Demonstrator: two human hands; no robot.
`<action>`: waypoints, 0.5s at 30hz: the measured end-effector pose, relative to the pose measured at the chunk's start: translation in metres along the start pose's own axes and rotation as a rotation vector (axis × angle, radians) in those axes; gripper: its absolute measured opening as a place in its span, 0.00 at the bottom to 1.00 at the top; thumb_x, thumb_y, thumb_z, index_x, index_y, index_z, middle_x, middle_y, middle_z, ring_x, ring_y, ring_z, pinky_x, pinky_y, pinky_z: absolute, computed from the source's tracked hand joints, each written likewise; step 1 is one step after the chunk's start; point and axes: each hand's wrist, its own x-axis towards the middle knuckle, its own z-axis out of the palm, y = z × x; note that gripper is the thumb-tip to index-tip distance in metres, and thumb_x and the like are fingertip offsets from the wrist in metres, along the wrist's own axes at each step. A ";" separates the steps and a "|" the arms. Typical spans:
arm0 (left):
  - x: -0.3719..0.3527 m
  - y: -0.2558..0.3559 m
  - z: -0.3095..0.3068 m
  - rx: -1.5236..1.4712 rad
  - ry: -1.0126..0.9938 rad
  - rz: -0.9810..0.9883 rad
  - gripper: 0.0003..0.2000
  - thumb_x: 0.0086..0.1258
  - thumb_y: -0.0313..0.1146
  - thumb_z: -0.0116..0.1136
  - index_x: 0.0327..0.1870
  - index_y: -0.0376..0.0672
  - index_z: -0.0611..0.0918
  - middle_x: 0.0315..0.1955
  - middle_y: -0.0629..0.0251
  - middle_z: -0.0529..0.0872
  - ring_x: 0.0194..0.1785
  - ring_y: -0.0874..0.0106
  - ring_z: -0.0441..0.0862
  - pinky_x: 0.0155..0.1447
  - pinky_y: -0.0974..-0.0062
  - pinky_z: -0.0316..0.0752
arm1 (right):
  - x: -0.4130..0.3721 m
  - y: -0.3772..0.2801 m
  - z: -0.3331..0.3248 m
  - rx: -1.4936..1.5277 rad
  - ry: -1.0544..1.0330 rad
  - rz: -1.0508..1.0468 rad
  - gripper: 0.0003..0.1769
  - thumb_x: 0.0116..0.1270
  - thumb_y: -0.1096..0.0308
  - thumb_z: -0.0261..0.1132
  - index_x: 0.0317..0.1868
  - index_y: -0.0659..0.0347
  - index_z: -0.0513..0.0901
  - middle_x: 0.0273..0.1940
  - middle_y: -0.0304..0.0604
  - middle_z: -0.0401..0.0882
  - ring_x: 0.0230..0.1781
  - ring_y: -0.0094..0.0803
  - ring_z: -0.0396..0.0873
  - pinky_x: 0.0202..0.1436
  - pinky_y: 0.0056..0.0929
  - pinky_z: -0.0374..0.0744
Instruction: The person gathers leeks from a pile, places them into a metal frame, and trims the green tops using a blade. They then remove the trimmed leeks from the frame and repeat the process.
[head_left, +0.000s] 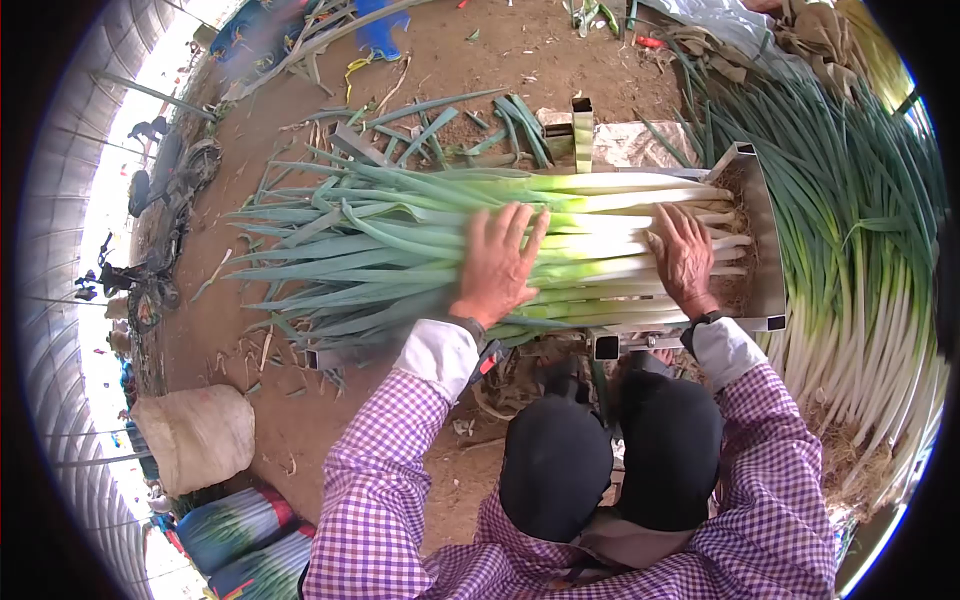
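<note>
A thick layer of long green onions lies crosswise in front of me, white root ends to the right and green leaves to the left. They rest on a metal frame whose upright plate stands at the root ends. My left hand lies flat with fingers spread where the stalks turn from white to green. Near the roots, my right hand rests on the white stalks, its fingers stretched forward and slightly apart. Neither hand is wrapped around a stalk.
A large heap of green onions lies on the right. Cut leaf pieces litter the soil beyond the frame. A pale sack and wrapped onion bundles sit at lower left. A motorbike stands by the far left wall.
</note>
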 end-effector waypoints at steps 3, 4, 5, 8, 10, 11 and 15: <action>0.003 0.002 -0.006 -0.006 0.003 0.013 0.59 0.41 0.51 0.82 0.78 0.44 0.62 0.72 0.56 0.65 0.78 0.57 0.58 0.80 0.45 0.48 | 0.005 0.006 0.006 0.057 -0.011 -0.006 0.21 0.75 0.57 0.59 0.61 0.59 0.80 0.59 0.46 0.80 0.64 0.44 0.75 0.70 0.45 0.68; 0.004 0.002 -0.008 -0.014 0.003 0.013 0.59 0.41 0.52 0.82 0.78 0.44 0.62 0.72 0.56 0.65 0.78 0.57 0.58 0.80 0.45 0.47 | 0.005 0.003 0.007 0.061 0.012 0.000 0.20 0.75 0.57 0.59 0.59 0.60 0.80 0.59 0.46 0.80 0.63 0.44 0.75 0.70 0.45 0.68; 0.003 0.004 -0.009 -0.030 0.004 0.009 0.60 0.41 0.53 0.82 0.78 0.43 0.62 0.72 0.56 0.65 0.78 0.57 0.57 0.80 0.44 0.47 | 0.003 0.003 0.007 0.060 0.029 0.002 0.19 0.75 0.57 0.58 0.58 0.60 0.80 0.58 0.46 0.80 0.63 0.44 0.75 0.69 0.45 0.68; 0.001 0.004 -0.012 -0.117 0.041 0.018 0.57 0.45 0.59 0.79 0.78 0.41 0.64 0.73 0.54 0.65 0.79 0.55 0.58 0.80 0.43 0.47 | 0.003 0.006 0.005 0.044 0.064 -0.004 0.17 0.75 0.59 0.58 0.56 0.60 0.81 0.57 0.46 0.81 0.62 0.44 0.76 0.69 0.45 0.69; 0.003 -0.008 -0.018 -0.140 0.102 0.005 0.53 0.51 0.63 0.74 0.76 0.41 0.67 0.73 0.53 0.66 0.79 0.54 0.59 0.80 0.43 0.47 | 0.004 0.005 0.009 0.039 0.068 -0.009 0.16 0.75 0.60 0.57 0.55 0.60 0.81 0.56 0.45 0.81 0.62 0.43 0.76 0.68 0.45 0.69; 0.006 -0.017 -0.022 -0.151 0.133 -0.002 0.51 0.54 0.65 0.71 0.75 0.41 0.69 0.73 0.52 0.67 0.79 0.54 0.59 0.80 0.43 0.47 | 0.003 0.004 0.010 0.035 0.071 -0.004 0.16 0.75 0.60 0.57 0.55 0.60 0.81 0.56 0.45 0.81 0.62 0.43 0.77 0.68 0.45 0.69; 0.019 -0.091 -0.037 -0.073 0.160 -0.119 0.32 0.73 0.59 0.56 0.69 0.44 0.76 0.69 0.57 0.75 0.78 0.60 0.63 0.81 0.43 0.47 | 0.003 0.003 0.008 0.031 0.076 0.008 0.16 0.75 0.60 0.58 0.55 0.60 0.81 0.56 0.45 0.82 0.61 0.43 0.77 0.68 0.44 0.69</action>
